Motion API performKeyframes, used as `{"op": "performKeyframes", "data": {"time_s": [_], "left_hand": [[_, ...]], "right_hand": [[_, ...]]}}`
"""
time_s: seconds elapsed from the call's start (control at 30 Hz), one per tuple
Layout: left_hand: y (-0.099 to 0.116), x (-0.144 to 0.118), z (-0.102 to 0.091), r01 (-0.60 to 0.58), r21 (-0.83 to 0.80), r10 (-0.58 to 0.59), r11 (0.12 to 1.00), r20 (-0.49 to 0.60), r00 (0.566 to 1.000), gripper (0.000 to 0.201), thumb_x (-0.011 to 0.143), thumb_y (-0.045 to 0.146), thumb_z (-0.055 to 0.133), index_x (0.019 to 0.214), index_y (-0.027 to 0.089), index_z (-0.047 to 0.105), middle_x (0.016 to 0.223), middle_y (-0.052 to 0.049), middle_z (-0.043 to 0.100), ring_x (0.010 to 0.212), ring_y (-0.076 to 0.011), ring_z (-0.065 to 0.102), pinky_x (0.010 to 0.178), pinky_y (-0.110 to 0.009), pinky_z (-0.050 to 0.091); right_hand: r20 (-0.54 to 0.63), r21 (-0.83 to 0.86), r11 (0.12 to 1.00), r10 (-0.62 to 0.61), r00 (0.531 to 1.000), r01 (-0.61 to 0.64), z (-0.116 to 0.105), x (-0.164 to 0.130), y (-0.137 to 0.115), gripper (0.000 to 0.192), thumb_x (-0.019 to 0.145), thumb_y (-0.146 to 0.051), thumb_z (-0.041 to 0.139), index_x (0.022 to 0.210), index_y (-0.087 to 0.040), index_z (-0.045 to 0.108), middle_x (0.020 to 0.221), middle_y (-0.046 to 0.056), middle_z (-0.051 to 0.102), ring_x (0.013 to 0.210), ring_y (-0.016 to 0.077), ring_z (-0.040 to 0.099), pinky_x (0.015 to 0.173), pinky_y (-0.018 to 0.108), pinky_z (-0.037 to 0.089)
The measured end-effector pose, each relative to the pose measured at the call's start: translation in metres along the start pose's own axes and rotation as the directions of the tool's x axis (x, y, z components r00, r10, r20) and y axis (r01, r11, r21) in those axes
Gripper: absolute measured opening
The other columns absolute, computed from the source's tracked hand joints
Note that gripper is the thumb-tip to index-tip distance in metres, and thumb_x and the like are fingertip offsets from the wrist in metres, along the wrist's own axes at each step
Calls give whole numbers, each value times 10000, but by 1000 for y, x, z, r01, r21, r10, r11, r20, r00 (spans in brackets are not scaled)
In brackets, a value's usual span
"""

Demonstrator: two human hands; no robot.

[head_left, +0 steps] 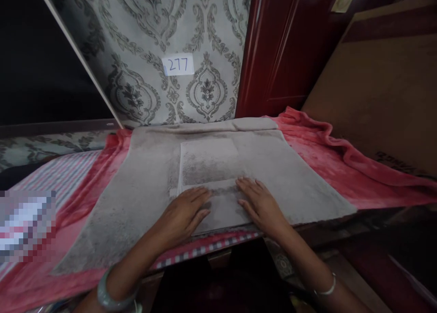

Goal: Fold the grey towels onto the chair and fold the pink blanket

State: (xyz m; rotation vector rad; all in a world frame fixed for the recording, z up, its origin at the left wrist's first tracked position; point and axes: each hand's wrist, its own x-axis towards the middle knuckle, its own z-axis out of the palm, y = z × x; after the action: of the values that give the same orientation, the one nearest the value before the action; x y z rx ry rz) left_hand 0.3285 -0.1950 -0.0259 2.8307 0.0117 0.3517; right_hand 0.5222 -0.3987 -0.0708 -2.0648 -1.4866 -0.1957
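Both hands lie flat, fingers spread, gripping nothing: the left hand (182, 213) and right hand (260, 203) press side by side on a small folded cloth (208, 167). It rests on a grey towel (136, 185) over a pink blanket (317, 158), with a number label (178, 65) at 12 o'clock.

Work surface: a bed or low table, I cannot tell which, fully covered. Directly on it, a pink blanket (317, 144), spread wide and bunched into a ridge along its far right edge. At the left, a striped cloth (64, 172) lies on the surface beside the pink. A checked edge (211, 247) shows along the near side, just under the blanket's rim. On the blanket, a large grey towel (136, 190) lies flat, with a smaller folded towel (208, 163) on top of it.
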Motion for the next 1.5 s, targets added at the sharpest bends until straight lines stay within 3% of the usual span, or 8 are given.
{"op": "performKeyframes", "data": {"time_s": [0.17,0.37,0.6,0.93,1.13,1.23,1.37,1.5], "left_hand": [[0,29,24,-119,-19,121,993,177,977,597,1003,438,471,1538,186,388,1613,-137,347,1503,-270,317,1238,-480,310],[-9,23,49,-135,38,127,990,170,977,632,1018,420,430,1589,204,268,1652,-117,247,1537,-258,223,1277,-488,201],[-4,14,38,-117,99,97,988,185,978,621,1030,443,387,1590,204,261,1654,-113,239,1535,-254,227,1269,-482,226],[-15,-37,32,-104,158,104,982,5,995,706,977,395,526,1604,270,226,1619,-107,324,1474,-284,372,1203,-509,380],[-44,-44,-9,70,-180,-83,981,-65,994,396,969,424,507,1352,428,607,1448,6,586,1350,-256,545,1159,-511,431],[-73,-26,-23,298,-466,-423,833,-189,886,462,878,556,613,1283,344,672,1447,-45,591,1360,-318,528,1169,-531,403],[-119,5,-30,449,-796,-757,406,-18,653,678,693,510,827,1272,207,647,1306,-165,671,1191,-339,646,1007,-455,549],[-141,30,-36,400,-910,-777,110,172,605,582,696,352,859,1187,135,634,913,-90,735,772,-228,710,720,-335,587]], "right_hand": [[165,-100,990,112,980,-97,16,7,8,605,992,-390,474,1553,-175,401,1601,132,365,1499,298,305,1178,592,322],[129,-78,994,86,988,-77,21,-11,9,597,999,-368,461,1570,-217,376,1589,104,397,1495,261,321,1189,539,339],[100,-55,994,98,990,-93,20,-20,6,565,1006,-335,453,1547,-175,414,1589,112,390,1492,268,327,1191,547,344],[27,135,990,46,999,-50,22,-40,17,542,1029,-365,435,1554,-233,407,1583,97,409,1498,252,316,1192,546,348],[-61,393,913,145,987,-110,13,-29,44,475,995,-467,500,1411,-261,600,1492,104,534,1405,267,473,1167,537,381],[-95,563,799,316,944,-211,9,-6,64,564,917,-541,586,1396,-243,611,1446,129,577,1336,292,547,1130,536,422],[43,816,486,490,870,-314,12,31,87,609,816,-561,684,1328,-235,641,1414,145,603,1247,296,621,1062,525,491],[142,913,240,571,809,-330,26,65,106,481,772,-496,712,1170,-227,674,1270,143,693,1149,273,681,1024,510,525]]}}
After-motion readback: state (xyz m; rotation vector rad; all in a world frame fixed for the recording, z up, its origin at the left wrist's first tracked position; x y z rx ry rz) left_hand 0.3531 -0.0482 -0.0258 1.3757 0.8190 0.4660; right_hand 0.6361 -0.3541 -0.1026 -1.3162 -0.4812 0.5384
